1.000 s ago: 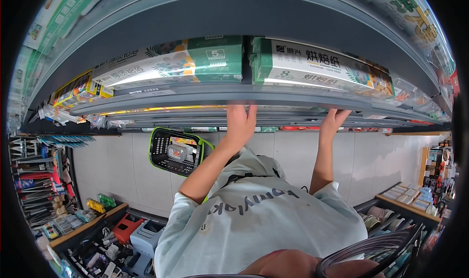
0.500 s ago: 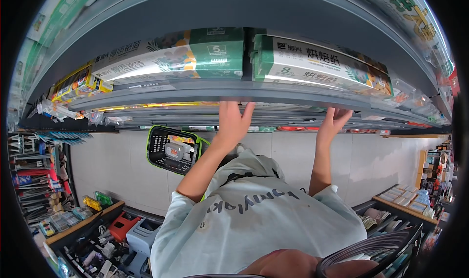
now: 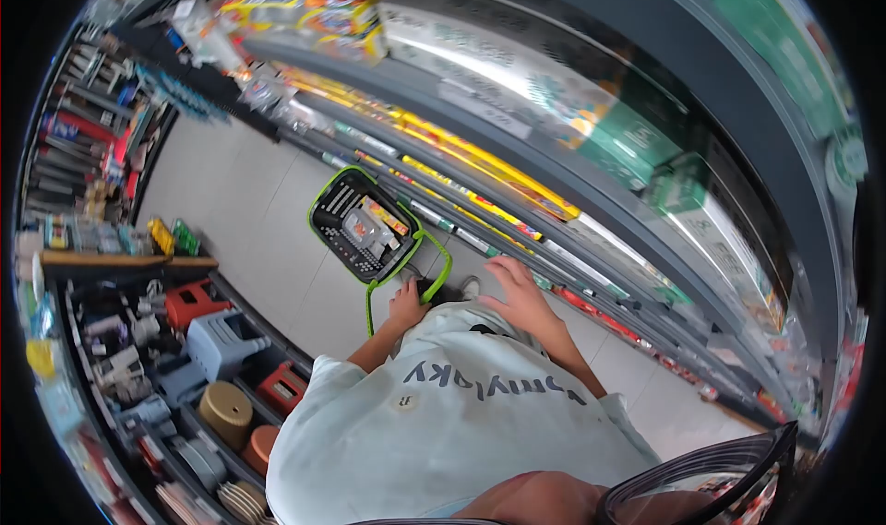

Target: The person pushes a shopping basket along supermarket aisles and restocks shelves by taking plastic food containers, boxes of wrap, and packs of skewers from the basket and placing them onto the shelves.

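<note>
Head view. Left hand (image 3: 404,309) low in front of the body, palm down, fingers slightly curled, just beside the bright green plastic handle (image 3: 449,265) of a black perforated plastic shopping basket (image 3: 334,237) with a green rim. Whether clamped on the handle or merely next to it: cannot tell, with part of the loop hidden near the left forearm. Right hand (image 3: 528,304) in front of the shirt, nothing in the grasp, thumb well apart from the fingers, near the front edges of the lower shelves but not touching them.

Basket ahead of the left hand, over a pale grey tiled floor (image 3: 221,188), beside the lower shelf edges; whether standing or hanging, impossible to say. Inside, toward the middle, a clear plastic box (image 3: 358,227); near the shelf-side rim, a yellow-and-orange packet (image 3: 380,213).

Along the front edge of a grey metal shelf (image 3: 572,179), a long white-and-green carton (image 3: 637,142), blurred; just beside its green end, a second white carton with a green end (image 3: 701,207). Near the shelf's left end, a yellow printed package (image 3: 318,19).

Behind, to the left, in a dark display unit: a grey-blue plastic stool-like piece (image 3: 221,342) near the upper edge, with a red plastic piece (image 3: 196,302) alongside.
</note>
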Action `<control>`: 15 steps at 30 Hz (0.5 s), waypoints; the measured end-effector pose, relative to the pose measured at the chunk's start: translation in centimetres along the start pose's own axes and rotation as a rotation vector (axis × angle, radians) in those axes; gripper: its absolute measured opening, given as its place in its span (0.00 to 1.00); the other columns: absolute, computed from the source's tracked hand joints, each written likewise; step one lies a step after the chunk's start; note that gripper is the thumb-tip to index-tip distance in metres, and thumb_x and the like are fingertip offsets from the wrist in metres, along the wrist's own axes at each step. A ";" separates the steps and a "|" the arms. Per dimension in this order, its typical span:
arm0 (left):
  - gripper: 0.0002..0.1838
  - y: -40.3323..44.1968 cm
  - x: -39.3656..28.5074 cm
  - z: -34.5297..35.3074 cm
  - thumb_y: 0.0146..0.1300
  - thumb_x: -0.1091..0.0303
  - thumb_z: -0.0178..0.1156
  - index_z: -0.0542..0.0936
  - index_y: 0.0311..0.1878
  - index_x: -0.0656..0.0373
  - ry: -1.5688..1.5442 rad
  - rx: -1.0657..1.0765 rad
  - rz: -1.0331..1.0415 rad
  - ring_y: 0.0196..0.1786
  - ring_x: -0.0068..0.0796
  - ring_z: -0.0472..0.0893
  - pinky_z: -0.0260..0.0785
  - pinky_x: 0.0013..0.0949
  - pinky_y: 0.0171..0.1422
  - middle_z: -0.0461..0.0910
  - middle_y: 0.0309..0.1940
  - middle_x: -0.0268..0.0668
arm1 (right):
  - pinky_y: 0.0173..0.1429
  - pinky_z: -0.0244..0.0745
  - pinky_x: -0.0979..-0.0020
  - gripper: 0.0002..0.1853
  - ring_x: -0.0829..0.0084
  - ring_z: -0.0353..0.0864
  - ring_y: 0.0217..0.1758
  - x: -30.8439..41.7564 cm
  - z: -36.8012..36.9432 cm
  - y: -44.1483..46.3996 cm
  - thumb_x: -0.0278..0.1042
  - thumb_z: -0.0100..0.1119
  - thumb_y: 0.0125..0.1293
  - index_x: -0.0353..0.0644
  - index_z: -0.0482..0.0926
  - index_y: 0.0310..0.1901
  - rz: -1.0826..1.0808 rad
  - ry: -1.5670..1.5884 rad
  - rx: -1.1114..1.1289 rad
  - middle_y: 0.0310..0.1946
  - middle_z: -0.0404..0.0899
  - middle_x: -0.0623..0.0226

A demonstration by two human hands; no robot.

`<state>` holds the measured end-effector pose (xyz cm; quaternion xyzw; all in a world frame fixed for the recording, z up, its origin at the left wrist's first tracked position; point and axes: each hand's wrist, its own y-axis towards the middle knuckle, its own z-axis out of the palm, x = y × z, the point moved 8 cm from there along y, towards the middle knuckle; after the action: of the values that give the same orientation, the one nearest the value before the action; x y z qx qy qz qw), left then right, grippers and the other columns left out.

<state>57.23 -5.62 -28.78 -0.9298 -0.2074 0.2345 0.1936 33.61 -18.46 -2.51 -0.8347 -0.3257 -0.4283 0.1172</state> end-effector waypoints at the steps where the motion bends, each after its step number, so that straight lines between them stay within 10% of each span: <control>1: 0.43 -0.2 3.1 2.4 0.55 0.49 0.67 0.65 0.70 0.61 -0.026 0.162 -0.132 0.67 0.56 0.70 0.65 0.55 0.68 0.72 0.63 0.52 | 0.70 0.61 0.54 0.32 0.52 0.66 0.67 0.1 2.6 1.1 0.45 0.68 0.60 0.37 0.71 0.61 -0.052 -0.135 0.184 0.62 0.67 0.53; 5: 0.39 -0.5 9.4 9.6 0.55 0.41 0.64 0.73 0.65 0.56 -0.143 0.399 -0.164 0.58 0.51 0.80 0.70 0.56 0.62 0.81 0.54 0.50 | 0.70 0.61 0.52 0.35 0.49 0.65 0.69 -4.1 12.2 3.2 0.47 0.68 0.60 0.42 0.69 0.65 -0.093 -0.302 0.536 0.66 0.64 0.51; 15: 0.36 -5.1 14.4 5.4 0.53 0.36 0.65 0.81 0.56 0.54 -0.356 0.184 -0.138 0.55 0.45 0.82 0.73 0.50 0.59 0.84 0.50 0.45 | 0.70 0.64 0.52 0.40 0.45 0.66 0.68 -8.2 27.4 4.1 0.49 0.68 0.59 0.43 0.65 0.70 -0.146 -0.417 0.827 0.68 0.63 0.48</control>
<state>64.50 6.95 -35.96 -0.8357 -0.2792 0.3993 0.2534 50.30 -12.21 -25.26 -0.7610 -0.5436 -0.0929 0.3418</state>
